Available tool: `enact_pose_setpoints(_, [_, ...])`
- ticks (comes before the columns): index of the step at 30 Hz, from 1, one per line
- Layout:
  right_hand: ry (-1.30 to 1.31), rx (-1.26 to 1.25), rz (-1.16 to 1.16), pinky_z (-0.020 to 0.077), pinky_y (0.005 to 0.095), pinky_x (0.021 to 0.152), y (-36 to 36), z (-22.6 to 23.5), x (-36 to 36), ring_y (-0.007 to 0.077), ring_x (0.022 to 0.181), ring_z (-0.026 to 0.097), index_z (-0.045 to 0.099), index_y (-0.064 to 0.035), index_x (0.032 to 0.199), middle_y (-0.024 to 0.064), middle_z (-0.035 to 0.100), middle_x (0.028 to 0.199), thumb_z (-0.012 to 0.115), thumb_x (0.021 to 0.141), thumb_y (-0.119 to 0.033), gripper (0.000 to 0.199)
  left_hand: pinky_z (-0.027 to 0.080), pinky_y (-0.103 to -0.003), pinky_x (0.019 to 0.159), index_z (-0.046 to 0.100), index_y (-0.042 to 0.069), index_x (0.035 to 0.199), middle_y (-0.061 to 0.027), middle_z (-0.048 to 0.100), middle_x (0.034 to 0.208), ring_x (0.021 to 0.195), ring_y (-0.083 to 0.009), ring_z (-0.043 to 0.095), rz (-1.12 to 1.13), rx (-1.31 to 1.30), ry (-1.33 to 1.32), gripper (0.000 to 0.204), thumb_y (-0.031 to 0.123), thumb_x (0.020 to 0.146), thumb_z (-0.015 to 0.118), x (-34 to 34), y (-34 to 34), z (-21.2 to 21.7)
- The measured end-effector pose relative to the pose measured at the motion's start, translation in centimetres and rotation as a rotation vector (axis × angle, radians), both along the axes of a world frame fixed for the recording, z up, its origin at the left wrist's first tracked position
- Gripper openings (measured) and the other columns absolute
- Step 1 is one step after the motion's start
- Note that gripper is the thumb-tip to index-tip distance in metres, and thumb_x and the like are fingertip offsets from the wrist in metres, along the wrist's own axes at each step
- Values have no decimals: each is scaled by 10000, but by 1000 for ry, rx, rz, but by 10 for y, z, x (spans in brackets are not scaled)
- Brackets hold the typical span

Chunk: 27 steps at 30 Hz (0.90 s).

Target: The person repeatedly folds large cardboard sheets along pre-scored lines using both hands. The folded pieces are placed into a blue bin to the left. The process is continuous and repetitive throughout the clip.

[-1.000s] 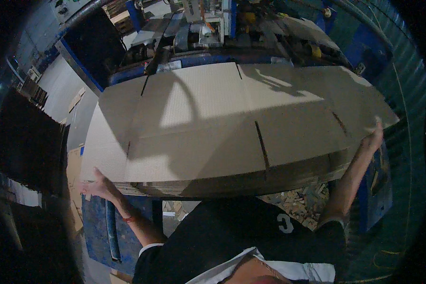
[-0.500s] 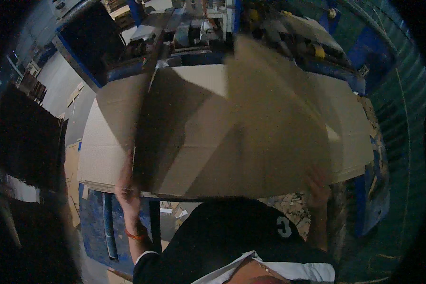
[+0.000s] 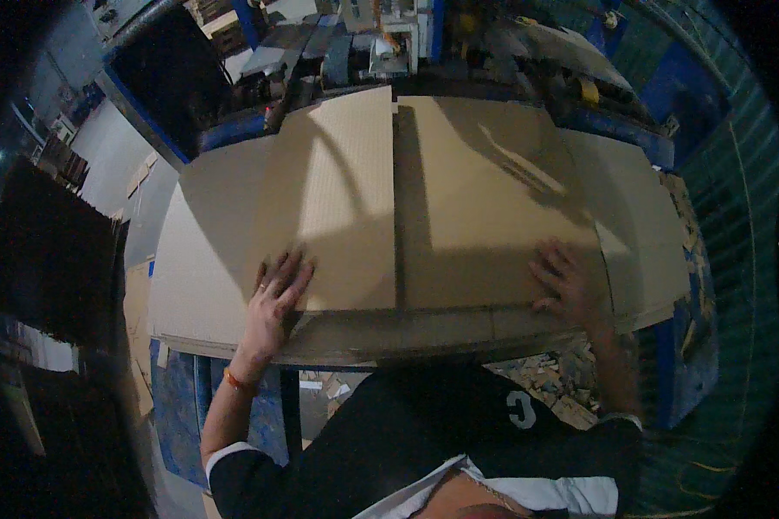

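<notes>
Cardboard sheet: a large tan folded blank lies flat on top of a stack of like sheets, filling the middle of the view from 9 to 3 o'clock.
Panels: two flaps are folded inward and nearly meet along a dark seam running toward 12 o'clock.
Left hand: the left hand lies at about 8 o'clock, palm down on the near corner of the left flap, fingers spread and flat, gripping nothing.
Right hand: the right hand lies at about 4 o'clock on the right flap, fingers splayed and pressed flat, also holding nothing.
Step in hand: by the look of it, pressing the folded flaps down so that they lie flat.
Next move: probably squaring the edges with the stack below, which calls for even pressure on both sides so neither flap springs up.
Surroundings: machinery at 12 o'clock; cardboard scraps on the floor at 5 o'clock.
</notes>
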State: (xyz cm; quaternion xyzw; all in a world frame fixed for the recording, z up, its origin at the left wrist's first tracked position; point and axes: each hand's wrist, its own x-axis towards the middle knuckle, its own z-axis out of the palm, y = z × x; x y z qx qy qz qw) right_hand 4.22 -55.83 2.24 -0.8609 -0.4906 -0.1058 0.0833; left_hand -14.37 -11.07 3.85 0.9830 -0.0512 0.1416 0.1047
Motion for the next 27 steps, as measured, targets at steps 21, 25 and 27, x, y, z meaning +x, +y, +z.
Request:
enact_pose_setpoints(21, [-109, 361, -1181, 248, 418, 1058, -75, -3, 48, 403, 1291, 271, 278, -91, 1397, 223, 280, 1412, 582, 833, -407, 715, 281, -367, 1021, 354, 20, 1327, -147, 398, 1334, 1207, -295, 376, 533, -49, -416, 572, 219, 845, 590, -11, 164, -49])
enact_pose_setpoints(25, [-47, 123, -1444, 243, 424, 1058, -138, -49, 8, 398, 1284, 289, 271, -39, 1387, 235, 335, 1379, 567, 833, -427, 738, 483, -332, 745, 501, 36, 1206, -137, 587, 1081, 894, -236, 583, 485, -290, 36, 529, 393, 824, 583, -157, 272, -95])
enact_pose_setpoints(27, [-234, 207, -1497, 277, 459, 1030, -143, -67, 7, 405, 1226, 350, 397, -69, 1319, 209, 430, 1306, 589, 809, -379, 627, 468, -356, 695, 504, 88, 1201, -112, 584, 1036, 831, -228, 573, 623, 353, 152, 434, 355, 859, 517, -156, 302, -132])
